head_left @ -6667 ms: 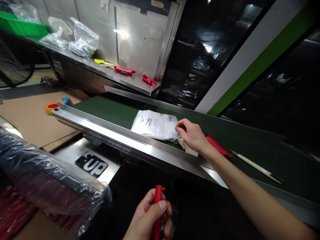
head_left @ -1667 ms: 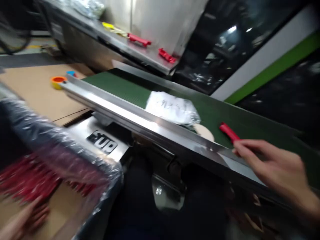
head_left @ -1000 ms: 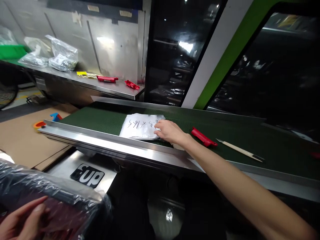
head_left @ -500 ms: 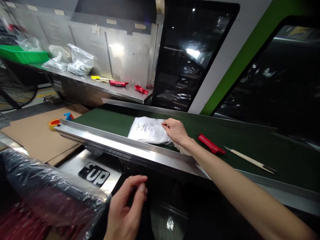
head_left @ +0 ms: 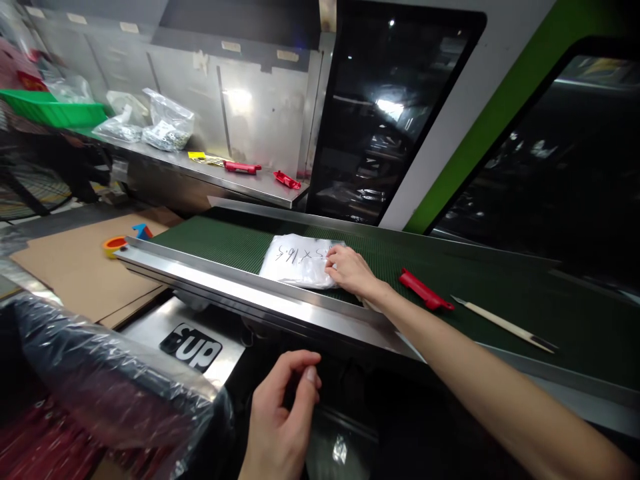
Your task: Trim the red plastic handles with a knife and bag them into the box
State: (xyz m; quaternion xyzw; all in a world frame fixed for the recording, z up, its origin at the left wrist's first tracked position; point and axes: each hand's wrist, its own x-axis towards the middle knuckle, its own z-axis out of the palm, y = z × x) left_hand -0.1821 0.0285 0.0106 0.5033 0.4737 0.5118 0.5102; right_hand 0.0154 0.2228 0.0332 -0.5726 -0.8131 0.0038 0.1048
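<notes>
A flat stack of white plastic bags (head_left: 295,263) with handwritten figures lies on the green conveyor belt (head_left: 210,233). My right hand (head_left: 349,270) is at the right end of the stack, its curled fingertips pressed on the edge of the top bag. Below the conveyor's metal side rail, my left hand (head_left: 285,407) hangs loosely curled and empty, a gap between thumb and forefinger. To the right of my right hand, a red plastic part (head_left: 425,290) rests on the belt. Beyond it lies a thin knife (head_left: 503,321) with a pale handle.
A clear-lined bin (head_left: 115,373) of red parts stands at lower left. Cardboard (head_left: 75,260) holds a tape roll (head_left: 114,245). On the metal shelf (head_left: 200,173) are bags of small hardware (head_left: 167,130), red parts (head_left: 243,167) and a green tray (head_left: 55,110). A person (head_left: 25,73) stands far left.
My left hand has moved right. The fingers of my right hand have shifted on the bag's edge, uncovering more of the writing. A person has come into sight at the far left.
</notes>
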